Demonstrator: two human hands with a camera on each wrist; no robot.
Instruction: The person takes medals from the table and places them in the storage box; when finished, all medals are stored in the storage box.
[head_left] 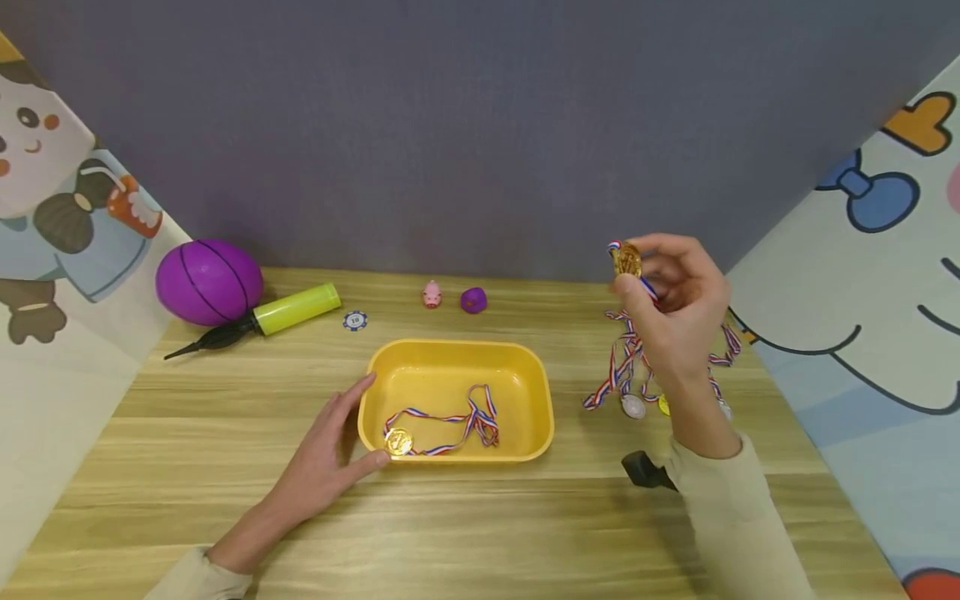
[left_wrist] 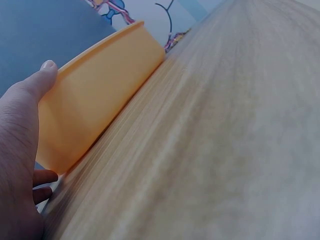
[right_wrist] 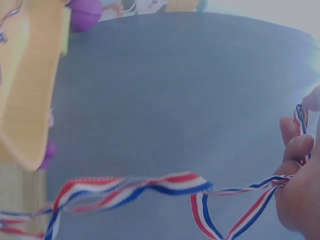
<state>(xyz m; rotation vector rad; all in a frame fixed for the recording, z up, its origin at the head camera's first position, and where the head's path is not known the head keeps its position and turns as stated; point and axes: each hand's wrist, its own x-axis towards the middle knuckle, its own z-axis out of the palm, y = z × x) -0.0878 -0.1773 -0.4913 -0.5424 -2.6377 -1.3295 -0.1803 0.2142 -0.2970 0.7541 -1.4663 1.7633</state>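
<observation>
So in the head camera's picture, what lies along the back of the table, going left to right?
Purple ball → yellow-green pump → blue chip → pink pig figure → small purple thing → right hand holding up a gold medal.

Even, soft light, faint shadows; both wrist views blurred, washed out near edges.

The wooden bench [head_left: 225, 450] carries a yellow tray [head_left: 536, 392] mid-frame, a purple ball [head_left: 208, 281], pump [head_left: 277, 315], chip [head_left: 355, 320] upper left, medals [head_left: 633, 400] right.

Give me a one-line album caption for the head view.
Right hand lifts a gold medal by its ribbon; left hand steadies the yellow tray.
</observation>
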